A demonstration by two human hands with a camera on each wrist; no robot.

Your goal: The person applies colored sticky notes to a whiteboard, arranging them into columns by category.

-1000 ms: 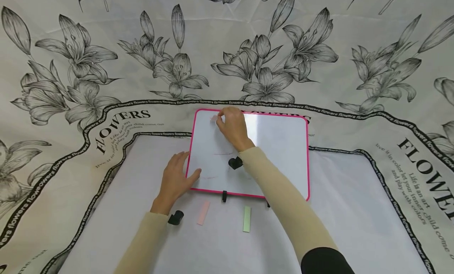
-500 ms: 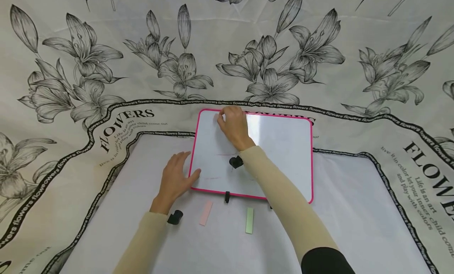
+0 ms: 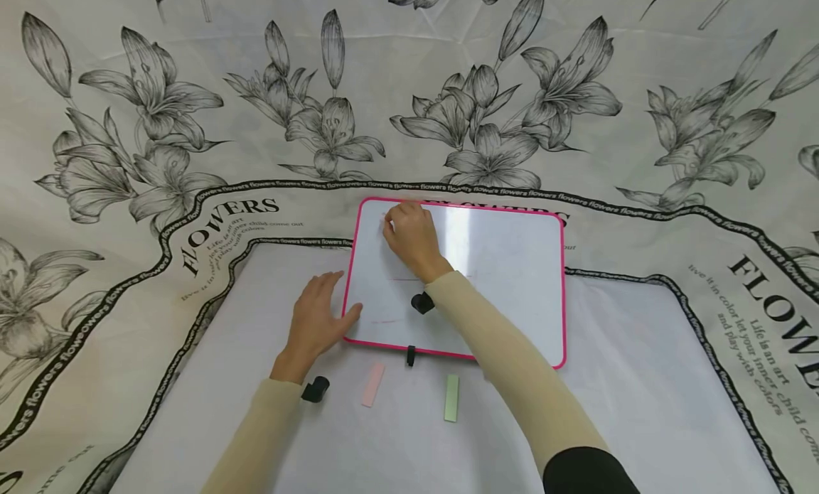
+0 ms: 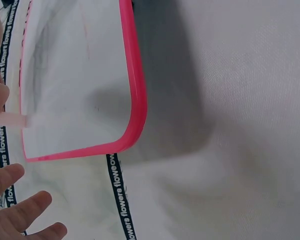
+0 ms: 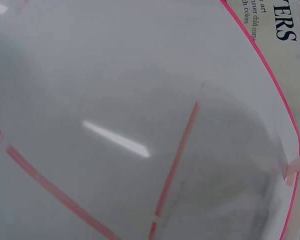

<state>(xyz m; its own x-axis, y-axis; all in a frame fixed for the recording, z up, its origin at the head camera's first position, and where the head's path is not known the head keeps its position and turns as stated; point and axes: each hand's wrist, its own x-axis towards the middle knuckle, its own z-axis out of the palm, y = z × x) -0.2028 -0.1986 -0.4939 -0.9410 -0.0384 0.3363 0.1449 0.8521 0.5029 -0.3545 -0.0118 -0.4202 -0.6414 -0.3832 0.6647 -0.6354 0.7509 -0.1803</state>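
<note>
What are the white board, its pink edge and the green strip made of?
White board: probably a glossy coated panel, as light streaks across it. Pink edge: perhaps plastic, smooth and rounded at the corner. Green strip: maybe paper, flat and dull.

Before me on white surface [image 3: 672,401]: green strip [image 3: 451,398], lying flat; loose pink strip [image 3: 373,385] slanting to its left, apart. Beyond, I see pale cloth [image 3: 365,67] with black line-drawn lilies [image 3: 566,78]. Black bands [image 3: 320,184] repeating "flowers" curve along it; large "FLOWERS" headings [image 3: 252,207], smaller lettering alongside.
</note>
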